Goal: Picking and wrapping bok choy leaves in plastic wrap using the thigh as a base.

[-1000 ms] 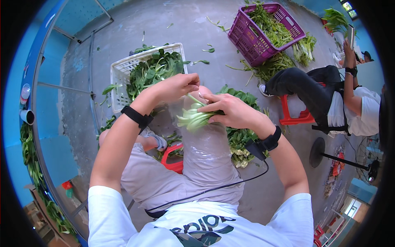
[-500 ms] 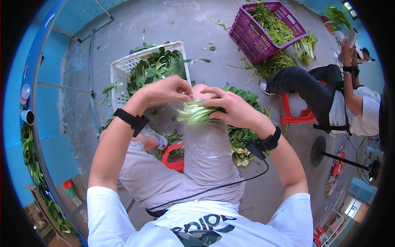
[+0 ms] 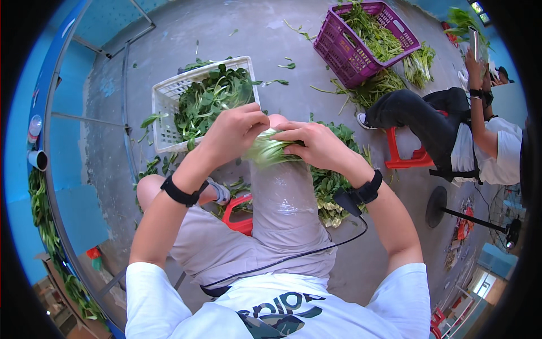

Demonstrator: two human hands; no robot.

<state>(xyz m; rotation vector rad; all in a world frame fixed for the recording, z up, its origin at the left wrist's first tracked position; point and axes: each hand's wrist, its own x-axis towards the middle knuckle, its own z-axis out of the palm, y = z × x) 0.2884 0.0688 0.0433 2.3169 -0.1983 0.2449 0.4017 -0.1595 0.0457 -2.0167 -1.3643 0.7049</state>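
A bunch of leafy greens (image 3: 265,151) with pale green stems lies over my right thigh, its left end smeared by motion. My right hand (image 3: 316,144) grips the bunch from the right, fingers over its top. Bent fingers close my left hand (image 3: 237,129) in a pinch at the upper left of the stems; what is between the fingertips is hidden. Shiny clear plastic film (image 3: 285,203) covers the thigh below the bunch. Each wrist wears a black strap, and a cable runs from the right one across my lap.
Ahead stand a white crate (image 3: 159,121) of greens and a purple crate (image 3: 350,53) heaped with stems. More greens (image 3: 333,192) lie beside my right leg. A co-worker (image 3: 480,135) sits at right on a red stool (image 3: 403,161), near a black stand (image 3: 437,207). A metal frame (image 3: 125,107) rises at left.
My left hand has moved slightly right, toward my right hand, and turned so its back shows more. The right hand still holds the bunch. The co-worker's raised hands have shifted a little.
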